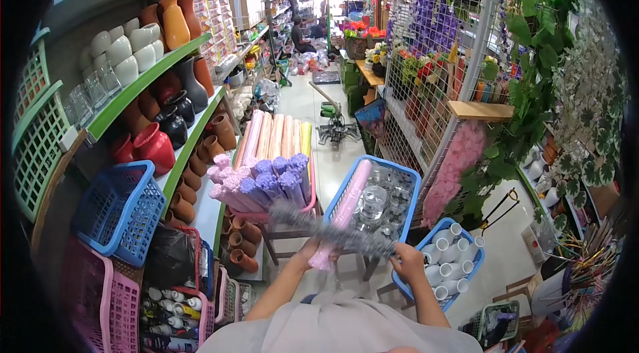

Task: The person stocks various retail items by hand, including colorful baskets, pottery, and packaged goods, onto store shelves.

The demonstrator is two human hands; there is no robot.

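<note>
My right hand (406, 262) is closed round the near end of a grey fluffy duster (339, 234), which is smeared by motion. The duster reaches leftward across a long pink wrapped roll (351, 196). My left hand (305, 256) is closed at the roll's lower, ruffled end (321, 261). The roll slants over the left side of a blue basket (414, 200) holding clear glassware (374, 201). Left of the roll, a pink basket (313, 210) holds purple and pink ruffled rolls (266, 180) and several longer peach ones (276, 137).
A blue basket of white vases (444, 265) stands at right. Shelves (150, 87) with pots and cups line the left. On the right are a wire rack (426, 73) with artificial flowers and hanging vines (532, 67). A metal-based stand (336, 130) sits in the aisle; people (299, 33) are farther back.
</note>
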